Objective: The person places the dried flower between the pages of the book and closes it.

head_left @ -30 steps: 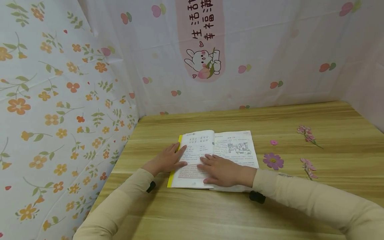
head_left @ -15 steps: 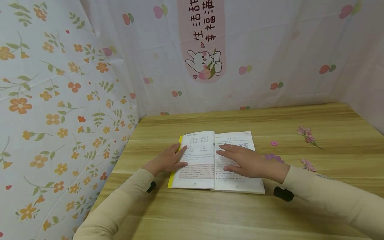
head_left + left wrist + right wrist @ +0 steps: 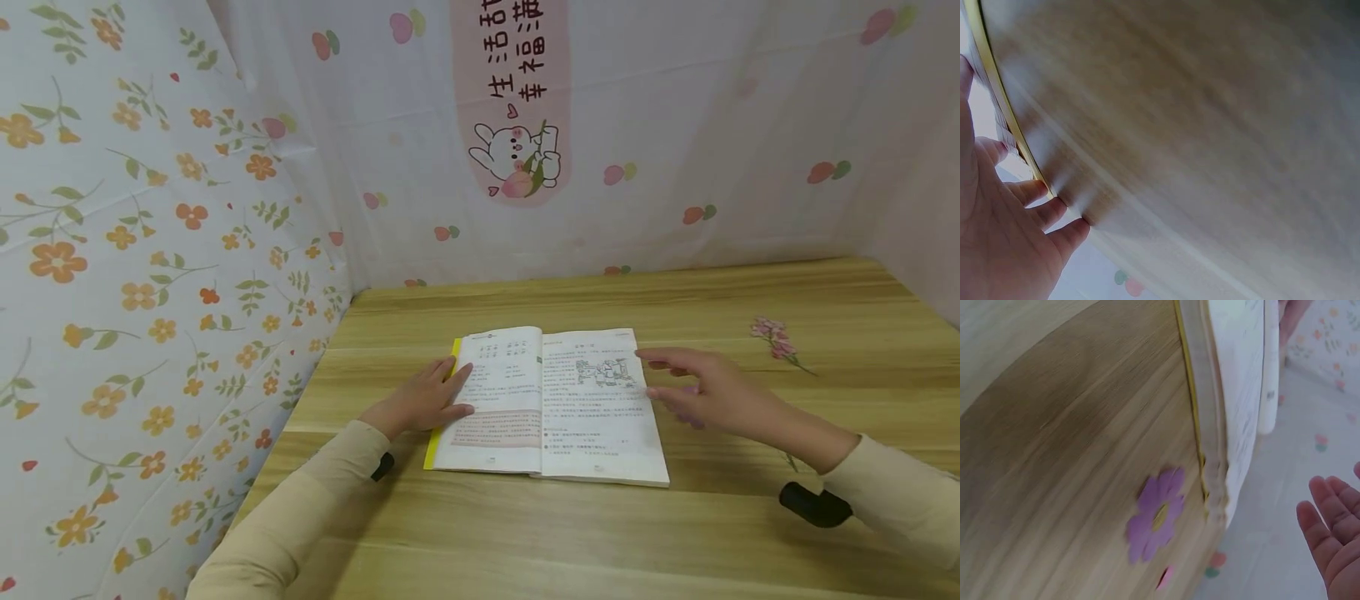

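Note:
An open book [image 3: 600, 417] with printed pages and a yellow cover edge lies on the wooden table. My left hand [image 3: 422, 398] rests on its left margin, thumb and fingers spread; the left wrist view shows fingertips of this hand [image 3: 1010, 231] along the yellow edge. My right hand [image 3: 712, 396] is just right of the book's right page, fingers loosely extended and holding nothing. Beneath it, a purple flower [image 3: 1157, 515] with a yellow centre lies on the table, partly hidden by the hand in the head view. A small pink flower [image 3: 1164, 578] is close by.
A sprig of pink blossoms [image 3: 776, 339] lies at the right of the table [image 3: 480, 533]. Another sprig is mostly hidden behind the right arm. Fabric with orange flowers [image 3: 150, 250] hangs at the left, and a curtain with a rabbit print [image 3: 517, 158] hangs behind.
My right hand has lifted off the pages and moved right, past the book's edge, now covering part of the purple flower. My left hand has stayed on the left page.

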`<act>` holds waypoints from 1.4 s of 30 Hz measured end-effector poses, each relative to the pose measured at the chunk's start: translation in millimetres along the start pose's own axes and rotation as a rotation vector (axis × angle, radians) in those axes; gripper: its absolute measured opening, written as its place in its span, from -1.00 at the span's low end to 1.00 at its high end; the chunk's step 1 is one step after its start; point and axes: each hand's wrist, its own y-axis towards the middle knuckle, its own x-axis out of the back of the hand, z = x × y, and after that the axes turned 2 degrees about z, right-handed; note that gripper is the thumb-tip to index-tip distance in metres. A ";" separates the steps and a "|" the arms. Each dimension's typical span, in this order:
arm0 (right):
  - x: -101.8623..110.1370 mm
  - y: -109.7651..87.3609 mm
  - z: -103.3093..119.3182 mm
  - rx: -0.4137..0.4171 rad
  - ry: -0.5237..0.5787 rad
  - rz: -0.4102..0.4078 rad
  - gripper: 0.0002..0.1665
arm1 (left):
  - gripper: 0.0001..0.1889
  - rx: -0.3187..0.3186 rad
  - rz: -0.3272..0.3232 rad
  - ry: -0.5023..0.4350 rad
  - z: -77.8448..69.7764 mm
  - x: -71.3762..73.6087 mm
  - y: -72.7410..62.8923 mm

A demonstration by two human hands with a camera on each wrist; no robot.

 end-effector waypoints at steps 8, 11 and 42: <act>22.7 -30.1 -34.6 -0.049 0.079 -0.120 -0.49 | -0.18 -0.013 -0.014 0.002 -0.6 0.5 0.1; 32.0 -40.7 -48.4 -0.112 0.080 -0.126 -0.49 | -0.18 -0.007 -0.017 -0.002 -1.3 1.4 -0.2; 29.7 -123.9 -93.9 -0.601 -0.006 -0.079 -0.35 | -0.18 0.011 -0.003 -0.006 -0.9 -0.7 0.6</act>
